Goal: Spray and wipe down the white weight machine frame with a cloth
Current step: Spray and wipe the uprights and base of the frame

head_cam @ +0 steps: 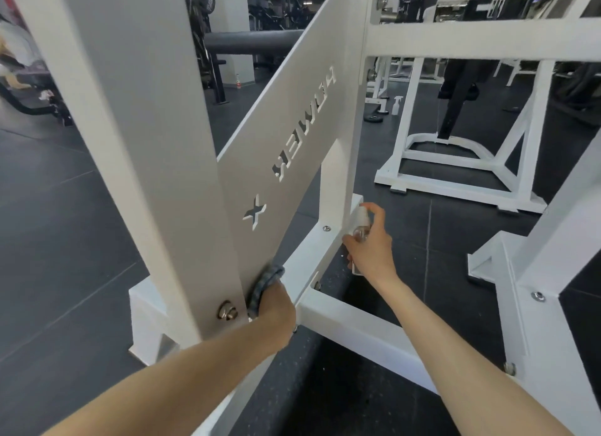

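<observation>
Head view: a grey fabric cloth is gripped by the left hand low against the white steel machine frame. A small clear spray bottle is held by the right hand and aimed at the frame's base. Spraying seems in hand; wiping there is needed next. One cloth and two bottles are counted, the second being a white bottle on the floor.

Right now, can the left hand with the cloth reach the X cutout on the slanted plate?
Probably yes. The left hand presses the cloth low on the same slanted plate, below the X cutout; bare panel lies between, and the right hand with the spray bottle is aside.
</observation>
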`<state>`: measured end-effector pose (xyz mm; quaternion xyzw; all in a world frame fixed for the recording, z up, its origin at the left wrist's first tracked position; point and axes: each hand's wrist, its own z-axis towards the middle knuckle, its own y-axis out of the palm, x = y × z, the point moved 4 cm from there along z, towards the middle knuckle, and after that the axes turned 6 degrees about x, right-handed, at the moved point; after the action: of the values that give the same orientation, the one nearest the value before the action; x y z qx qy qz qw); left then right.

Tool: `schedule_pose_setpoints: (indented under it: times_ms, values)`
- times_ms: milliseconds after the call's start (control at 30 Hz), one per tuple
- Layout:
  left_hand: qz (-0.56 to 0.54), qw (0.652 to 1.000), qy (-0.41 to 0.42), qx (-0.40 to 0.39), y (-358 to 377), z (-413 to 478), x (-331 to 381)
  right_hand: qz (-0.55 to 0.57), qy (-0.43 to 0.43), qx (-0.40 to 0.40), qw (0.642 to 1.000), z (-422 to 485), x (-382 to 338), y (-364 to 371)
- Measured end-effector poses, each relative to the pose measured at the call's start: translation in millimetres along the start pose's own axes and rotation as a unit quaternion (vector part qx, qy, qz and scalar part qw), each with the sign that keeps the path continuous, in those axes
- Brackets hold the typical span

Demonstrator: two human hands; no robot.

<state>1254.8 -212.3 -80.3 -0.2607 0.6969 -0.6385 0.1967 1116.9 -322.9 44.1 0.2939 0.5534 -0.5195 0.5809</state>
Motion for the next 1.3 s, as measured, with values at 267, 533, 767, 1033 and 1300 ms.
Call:
schedule_pose_setpoints:
  times_ms: [267,533,767,1033,1300]
  values:
    - [0.070,0.988,-0.113,0.073,36.4,-18.4,12.5,0.000,0.025,0.008,1.000,1.3,39.3,8.7]
    - [-0.041,0.994,-0.030,0.097,29.5,52.2,38.3,-0.034,0.068,0.016,0.997,13.7,83.6,14.2]
    - [-0.057,0.997,0.019,0.041,21.0,141.6,72.9,-0.056,0.069,0.029,0.996,36.2,112.7,4.6]
    - [-0.081,0.992,0.077,0.059,10.6,213.7,98.5,-0.095,0.060,0.058,0.992,54.5,131.6,-27.9]
    - [-0.027,0.979,0.195,0.055,-3.7,168.1,123.9,-0.133,-0.006,0.135,0.982,64.4,77.3,-62.3]
